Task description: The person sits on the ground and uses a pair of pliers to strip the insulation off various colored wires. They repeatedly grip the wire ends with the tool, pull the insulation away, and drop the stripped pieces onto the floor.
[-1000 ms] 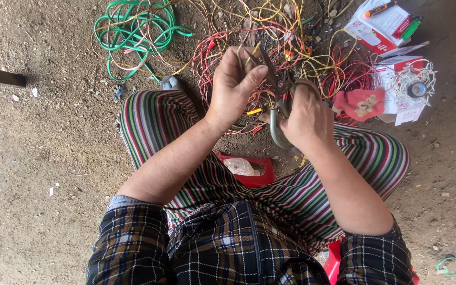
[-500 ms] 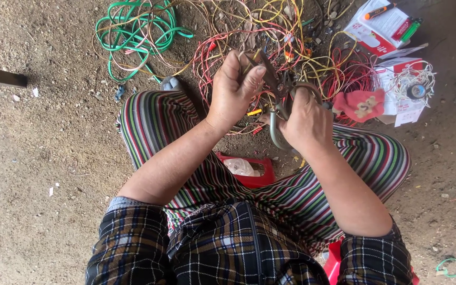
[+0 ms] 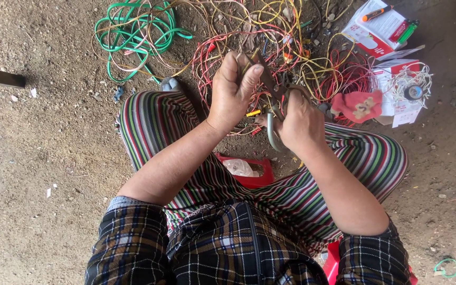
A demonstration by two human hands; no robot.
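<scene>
Two hands were seen raised above the lap, over a tangle of loose wires [image 3: 270,47] spread on the dirt floor [image 3: 43,158]. The left hand [image 3: 233,95] was closed into a loose fist, thumb and forefingers pinched on a thin yellowish wire end [image 3: 253,54] that stood up between them. The right hand [image 3: 301,124] was wrapped shut around a pair of pliers [image 3: 272,113]; one curved grey handle stuck out below the palm, and the dark head pointed up toward the left fingers. Whether the pliers' nose was actually closed on the wire could not be told, since the fingers covered that spot. The wire was judged light, thin and springy, with a smooth insulating jacket likely to slip through bare fingers; it would best be held close to the working end, pinched firmly so that it does not whip or bend away. The pliers were judged rigid and fairly heavy for their size, best gripped far down both handles for leverage. A coil of green cable [image 3: 133,31] lay well apart at the upper left. A red tray [image 3: 254,179] with a scrap of clear plastic rested between the striped trouser legs. Cardboard packs [image 3: 381,26] and a small wire spool [image 3: 412,92] lay to the upper right.
</scene>
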